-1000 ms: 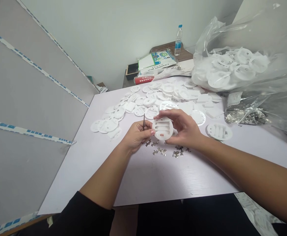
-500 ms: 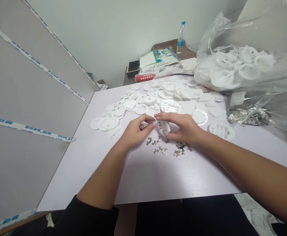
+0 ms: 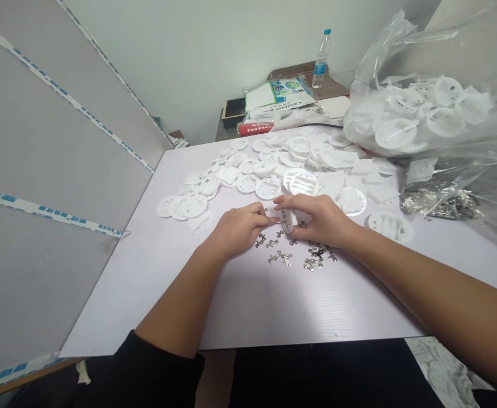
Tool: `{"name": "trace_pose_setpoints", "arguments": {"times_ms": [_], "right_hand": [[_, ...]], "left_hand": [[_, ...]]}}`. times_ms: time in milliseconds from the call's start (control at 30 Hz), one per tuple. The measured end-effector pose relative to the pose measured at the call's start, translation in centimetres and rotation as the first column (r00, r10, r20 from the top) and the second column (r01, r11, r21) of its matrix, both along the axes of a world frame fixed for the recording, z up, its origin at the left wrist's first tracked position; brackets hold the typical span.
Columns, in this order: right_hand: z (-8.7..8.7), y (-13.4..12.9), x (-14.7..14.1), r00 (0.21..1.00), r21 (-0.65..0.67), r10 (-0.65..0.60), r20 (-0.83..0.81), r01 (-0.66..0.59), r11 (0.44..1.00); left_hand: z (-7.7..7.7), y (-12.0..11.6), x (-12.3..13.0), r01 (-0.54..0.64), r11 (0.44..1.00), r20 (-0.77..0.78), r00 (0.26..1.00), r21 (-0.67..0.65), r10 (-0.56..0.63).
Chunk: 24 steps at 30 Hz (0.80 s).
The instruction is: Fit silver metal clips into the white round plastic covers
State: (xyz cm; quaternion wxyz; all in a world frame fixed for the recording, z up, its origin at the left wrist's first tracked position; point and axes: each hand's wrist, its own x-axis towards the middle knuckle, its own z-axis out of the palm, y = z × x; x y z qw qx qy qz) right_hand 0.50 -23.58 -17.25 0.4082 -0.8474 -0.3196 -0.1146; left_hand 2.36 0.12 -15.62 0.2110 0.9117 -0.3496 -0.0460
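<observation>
My right hand (image 3: 318,218) grips a round white plastic disc (image 3: 289,220) by its edges, thumb below and fingers above. The disc stands on edge, its inner face with slots and small metal parts turned to the left. My left hand (image 3: 242,226) is closed, its index finger reaching to the disc's inner face. A tiny metallic spot shows by the left fingers, but what they hold is hidden. Below both hands lie loose small metal contact pieces (image 3: 280,258), with a denser cluster (image 3: 316,255) under the right wrist.
Many white discs (image 3: 269,167) are heaped across the back of the table (image 3: 274,317). At right stand a clear bag of white parts (image 3: 427,113) and a bag of metal pieces (image 3: 441,198). A water bottle (image 3: 321,62) stands behind. A grey partition (image 3: 48,243) borders the left.
My left index finger has straightened and moved to the disc's inner face. The right hand still holds the disc, now turned more edge-on. The whole view has shifted slightly.
</observation>
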Motion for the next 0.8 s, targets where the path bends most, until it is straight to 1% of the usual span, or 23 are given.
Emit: {"name": "trace_pose_setpoints", "arguments": {"times_ms": [233,433,800], "right_hand": [[0.11,0.04,-0.07,1.0,-0.009,-0.009,-0.014,0.008,1.0],[0.11,0.08,-0.07,1.0,-0.002,-0.014,-0.001,0.014,1.0],[0.06,0.07,-0.06,0.999,0.0,-0.017,-0.027,0.017,1.0]], "left_hand": [[-0.12,-0.1,-0.03,-0.001,1.0,0.012,1.0,0.002,0.001],[-0.09,-0.12,-0.07,-0.013,1.0,-0.002,1.0,0.006,0.013],[0.04,-0.11,-0.03,-0.017,1.0,-0.031,0.999,-0.02,0.016]]}}
